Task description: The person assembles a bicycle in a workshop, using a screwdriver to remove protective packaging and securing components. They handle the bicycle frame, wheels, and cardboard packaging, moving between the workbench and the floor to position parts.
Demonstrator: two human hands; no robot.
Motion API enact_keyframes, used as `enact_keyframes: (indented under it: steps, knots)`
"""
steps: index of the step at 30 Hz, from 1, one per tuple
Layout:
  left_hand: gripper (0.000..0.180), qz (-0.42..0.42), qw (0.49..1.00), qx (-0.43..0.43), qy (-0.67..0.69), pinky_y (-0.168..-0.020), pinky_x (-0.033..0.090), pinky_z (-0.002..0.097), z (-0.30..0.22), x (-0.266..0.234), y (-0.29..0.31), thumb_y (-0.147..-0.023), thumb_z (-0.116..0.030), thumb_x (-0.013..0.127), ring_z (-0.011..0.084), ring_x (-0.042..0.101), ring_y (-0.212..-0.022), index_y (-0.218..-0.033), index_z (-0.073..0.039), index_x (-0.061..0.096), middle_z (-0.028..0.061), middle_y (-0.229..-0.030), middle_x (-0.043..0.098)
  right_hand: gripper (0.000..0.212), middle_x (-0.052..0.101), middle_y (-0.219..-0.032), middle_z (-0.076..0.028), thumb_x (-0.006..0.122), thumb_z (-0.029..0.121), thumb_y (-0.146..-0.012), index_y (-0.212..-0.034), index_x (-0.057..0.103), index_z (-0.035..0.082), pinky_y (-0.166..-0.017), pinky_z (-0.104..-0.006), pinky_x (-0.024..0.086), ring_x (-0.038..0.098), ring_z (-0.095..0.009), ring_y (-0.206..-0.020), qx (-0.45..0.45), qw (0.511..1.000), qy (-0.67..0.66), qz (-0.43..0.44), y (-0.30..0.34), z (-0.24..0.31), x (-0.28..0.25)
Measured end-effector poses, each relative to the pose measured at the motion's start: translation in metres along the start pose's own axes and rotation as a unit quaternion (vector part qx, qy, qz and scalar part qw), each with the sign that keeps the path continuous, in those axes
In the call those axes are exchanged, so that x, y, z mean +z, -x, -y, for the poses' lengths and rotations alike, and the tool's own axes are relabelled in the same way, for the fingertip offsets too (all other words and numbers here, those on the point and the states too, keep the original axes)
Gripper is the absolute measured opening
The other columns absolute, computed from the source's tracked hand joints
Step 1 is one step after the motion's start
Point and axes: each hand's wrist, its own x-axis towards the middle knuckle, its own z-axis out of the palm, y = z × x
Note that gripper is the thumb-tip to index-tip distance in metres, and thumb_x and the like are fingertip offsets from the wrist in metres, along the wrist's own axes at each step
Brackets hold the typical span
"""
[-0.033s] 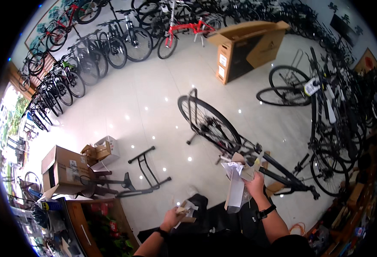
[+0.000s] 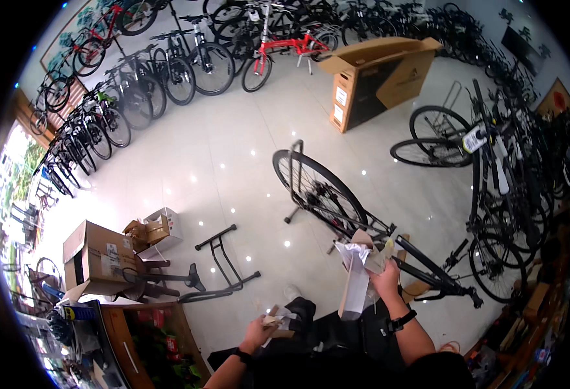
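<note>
My right hand [image 2: 385,280] is closed around an opened, thin cardboard box [image 2: 356,285], brown outside and white inside, with flaps sticking up. Some clear, crinkled plastic shows near its top, beside my fingers. Lower and to the left, my left hand [image 2: 259,333] grips a small torn piece of cardboard packaging [image 2: 280,323], with whitish plastic along it. Just beyond the box, a black bicycle frame with its rear wheel [image 2: 317,188] fitted stands on the floor, held at the wheel by a metal stand [image 2: 296,172]. The box hides part of the frame.
A black floor stand [image 2: 220,259] lies left of centre, near a brown carton [image 2: 97,256] and a white box [image 2: 165,233] of packaging. A tall bicycle carton [image 2: 382,81] stands further off. Bicycles line the walls; several crowd the right side [image 2: 492,175]. An open-topped cabinet [image 2: 149,343] is at lower left.
The whole scene sits slightly lower in the picture, as the view has tilted a little. Both hands keep their holds and have barely moved.
</note>
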Motion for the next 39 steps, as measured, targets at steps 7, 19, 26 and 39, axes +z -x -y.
enact_keyframes:
  steps: [7,19,26,39]
  knots:
    - [0.037,-0.204,0.971,-0.034,0.118,-0.07,0.053,0.0422,-0.023,-0.15,-0.014,-0.076,-0.028,0.077,0.0392,0.068,-0.083,-0.094,0.001,0.062,0.0213,-0.086,0.069,0.034,0.059,-0.086,-0.019,0.08,0.012,-0.066,-0.093,0.063,-0.001,-0.071,-0.0469,0.048,0.058,-0.042,-0.082,-0.08,0.992,-0.068,-0.077,-0.154,0.162,0.032]
    - [0.042,-0.23,0.97,-0.053,0.061,-0.075,0.053,0.0399,-0.019,-0.327,-0.23,-0.07,-0.025,0.079,0.0316,0.069,-0.086,-0.102,0.0,0.065,0.0175,-0.091,0.07,0.037,0.069,-0.099,-0.013,0.081,0.013,-0.077,-0.106,0.063,-0.003,-0.081,-0.0343,0.05,0.064,-0.02,-0.089,-0.031,0.952,-0.147,-0.266,-0.38,0.265,0.094]
    - [0.054,-0.122,0.991,0.027,0.038,-0.078,0.053,0.0439,-0.043,-0.434,-0.381,-0.069,-0.038,0.081,0.0381,0.067,-0.091,-0.107,-0.003,0.067,0.0216,-0.096,0.069,0.046,0.068,-0.105,-0.012,0.082,0.016,-0.077,-0.111,0.062,-0.006,-0.087,-0.0347,0.048,0.063,-0.02,-0.093,0.06,0.912,-0.218,-0.342,-0.448,0.283,0.119]
    - [0.066,0.291,0.922,0.164,-0.194,-0.093,0.05,0.0358,-0.155,-0.621,-0.721,-0.074,-0.026,0.082,0.0249,0.063,-0.106,-0.131,-0.007,0.054,0.0125,-0.116,0.066,0.041,0.067,-0.104,-0.014,0.077,0.017,-0.083,-0.111,0.061,-0.008,-0.084,-0.0336,0.049,0.062,-0.019,-0.092,0.184,0.811,-0.022,-0.554,-0.488,0.345,0.176]
